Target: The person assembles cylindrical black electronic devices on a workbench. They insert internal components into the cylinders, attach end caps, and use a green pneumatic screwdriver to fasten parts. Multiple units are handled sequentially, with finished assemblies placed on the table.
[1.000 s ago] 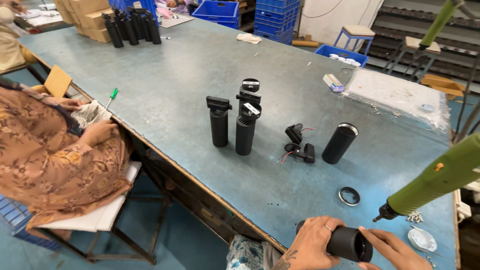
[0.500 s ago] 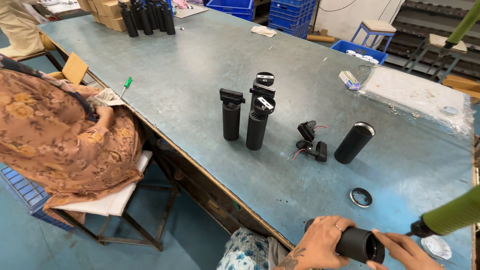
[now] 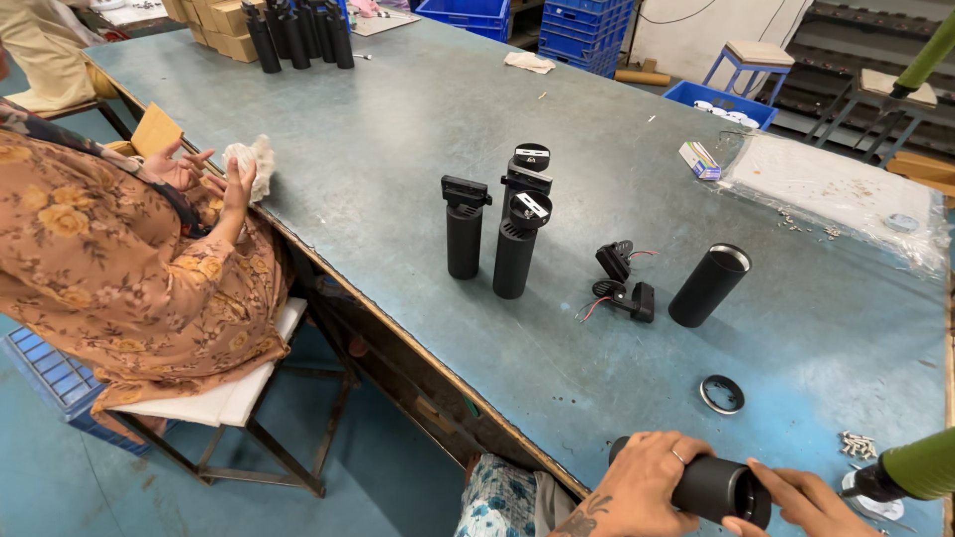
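Note:
My left hand (image 3: pixel 645 485) wraps around a black cylindrical tube (image 3: pixel 718 490) lying near the table's front edge. My right hand (image 3: pixel 808 502) touches the tube's open right end with its fingers. A green powered screwdriver (image 3: pixel 920 465) hangs just right of my right hand, tip pointing left. A loose black ring (image 3: pixel 722 394) lies on the table above the tube. Further back lie another black tube (image 3: pixel 708 286) and small black wired parts (image 3: pixel 621 283). Three upright black assembled cylinders (image 3: pixel 502 224) stand in the middle.
A person in a floral garment (image 3: pixel 119 268) sits at the table's left edge, holding a white cloth (image 3: pixel 254 159). More black cylinders (image 3: pixel 298 35) and cardboard boxes stand at the far left corner. Blue crates (image 3: pixel 587 25) sit beyond the grey-blue table (image 3: pixel 398 119). Screws (image 3: pixel 858 445) lie scattered right.
The view has shifted so everything sits lower-right. The seated person has raised both hands with the white cloth. My hands still hold the tube.

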